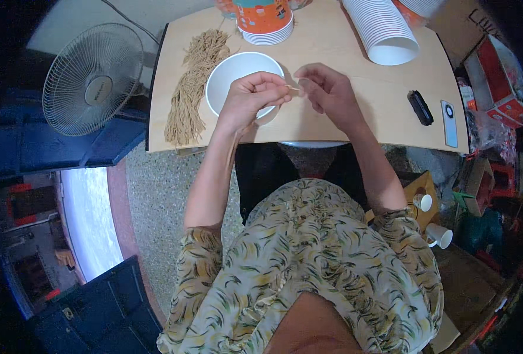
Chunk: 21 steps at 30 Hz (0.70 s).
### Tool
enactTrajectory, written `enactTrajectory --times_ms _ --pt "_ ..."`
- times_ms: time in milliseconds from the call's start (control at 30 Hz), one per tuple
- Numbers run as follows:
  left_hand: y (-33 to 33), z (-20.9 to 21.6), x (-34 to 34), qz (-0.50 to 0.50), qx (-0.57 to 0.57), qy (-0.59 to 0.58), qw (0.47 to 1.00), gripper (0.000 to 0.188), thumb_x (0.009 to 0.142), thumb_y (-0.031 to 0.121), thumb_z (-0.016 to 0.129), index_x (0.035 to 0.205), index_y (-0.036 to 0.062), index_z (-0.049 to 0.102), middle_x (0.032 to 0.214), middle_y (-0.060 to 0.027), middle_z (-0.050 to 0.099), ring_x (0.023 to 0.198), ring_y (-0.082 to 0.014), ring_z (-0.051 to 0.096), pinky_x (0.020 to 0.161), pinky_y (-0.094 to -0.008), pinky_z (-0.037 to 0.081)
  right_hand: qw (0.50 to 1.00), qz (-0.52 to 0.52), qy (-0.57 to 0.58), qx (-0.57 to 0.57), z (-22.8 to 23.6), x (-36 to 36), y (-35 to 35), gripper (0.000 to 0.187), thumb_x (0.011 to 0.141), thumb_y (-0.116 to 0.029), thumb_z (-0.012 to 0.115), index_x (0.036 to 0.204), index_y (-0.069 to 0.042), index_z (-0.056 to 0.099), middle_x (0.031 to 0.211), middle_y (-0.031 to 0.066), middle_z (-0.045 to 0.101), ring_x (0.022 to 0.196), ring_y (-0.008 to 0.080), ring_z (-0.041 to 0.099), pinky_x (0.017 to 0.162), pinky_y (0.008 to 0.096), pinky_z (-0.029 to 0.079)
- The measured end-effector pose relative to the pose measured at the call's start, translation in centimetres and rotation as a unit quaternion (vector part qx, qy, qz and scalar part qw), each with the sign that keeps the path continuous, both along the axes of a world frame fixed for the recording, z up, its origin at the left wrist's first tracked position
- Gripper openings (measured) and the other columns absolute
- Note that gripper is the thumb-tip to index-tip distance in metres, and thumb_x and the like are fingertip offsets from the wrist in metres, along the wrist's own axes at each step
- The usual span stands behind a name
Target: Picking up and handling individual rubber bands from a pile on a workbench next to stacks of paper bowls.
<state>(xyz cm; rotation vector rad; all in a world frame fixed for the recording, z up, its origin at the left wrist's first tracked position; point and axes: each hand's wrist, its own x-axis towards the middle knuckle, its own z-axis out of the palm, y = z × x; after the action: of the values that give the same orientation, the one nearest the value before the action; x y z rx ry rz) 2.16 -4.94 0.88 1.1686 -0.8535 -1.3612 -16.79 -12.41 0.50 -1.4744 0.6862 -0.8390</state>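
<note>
My left hand (pixel 251 99) is above the right rim of a white paper bowl (pixel 231 69), pinching a short piece of tan cord (pixel 293 88) between thumb and fingertips. Facing it, my right hand (pixel 332 94) has its fingers curled around the cord's other end. The fingertips are so close together that most of the cord is hidden. To the left of the bowl lies a long bundle of tan cords (pixel 196 88), loose and wavy.
At the table's (pixel 385 118) back stands a stack of orange-printed paper tubs (pixel 264 23). A stack of white paper bowls (pixel 382 32) lies on its side. A black oblong object (pixel 421 108) and a pale phone-like slab (pixel 449 124) lie at right. A fan (pixel 96 82) stands at left.
</note>
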Motion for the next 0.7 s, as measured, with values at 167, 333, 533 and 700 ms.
enactTrajectory --times_ms 167,333,533,700 --pt "0.01 0.22 -0.23 -0.016 -0.009 -0.018 1.0 0.015 0.085 0.0 0.069 0.099 -0.0012 0.066 0.09 -0.011 0.071 0.083 -0.0155 0.07 0.077 -0.0256 0.057 0.993 0.083 0.033 0.078 0.01 -0.07 -0.18 0.016 0.093 -0.019 0.062 0.1 -0.005 0.065 0.065 -0.0025 0.057 0.058 0.0033 0.049 0.05 0.0203 0.036" --pt "0.21 0.59 -0.21 -0.026 -0.008 -0.038 0.999 0.015 0.084 0.0 0.07 0.098 -0.0016 0.066 0.088 -0.0118 0.072 0.081 -0.0155 0.07 0.075 -0.0251 0.057 0.992 0.102 0.044 0.067 0.1 -0.14 0.0 0.014 0.091 -0.017 0.064 0.098 -0.005 0.064 0.065 -0.0021 0.058 0.058 0.0037 0.05 0.05 0.0203 0.035" --pt "0.25 0.27 -0.12 -0.026 -0.024 -0.111 0.993 0.014 0.083 -0.001 0.071 0.096 -0.0017 0.067 0.088 -0.0118 0.072 0.081 -0.0146 0.07 0.075 -0.0243 0.056 0.993 0.108 0.039 -0.014 -0.16 0.0 0.01 0.013 0.09 -0.014 0.065 0.094 -0.003 0.061 0.067 -0.0005 0.058 0.057 0.0045 0.05 0.051 0.0209 0.037" --pt "0.37 0.04 -0.49 -0.028 -0.087 -0.088 0.992 0.01 0.083 -0.003 0.072 0.09 -0.001 0.066 0.089 -0.0124 0.072 0.081 -0.0148 0.07 0.075 -0.0253 0.057 0.994 0.102 0.032 0.019 -0.45 -0.14 -0.04 0.012 0.09 -0.014 0.065 0.092 -0.003 0.061 0.068 0.0002 0.059 0.056 0.0046 0.049 0.049 0.0201 0.037"
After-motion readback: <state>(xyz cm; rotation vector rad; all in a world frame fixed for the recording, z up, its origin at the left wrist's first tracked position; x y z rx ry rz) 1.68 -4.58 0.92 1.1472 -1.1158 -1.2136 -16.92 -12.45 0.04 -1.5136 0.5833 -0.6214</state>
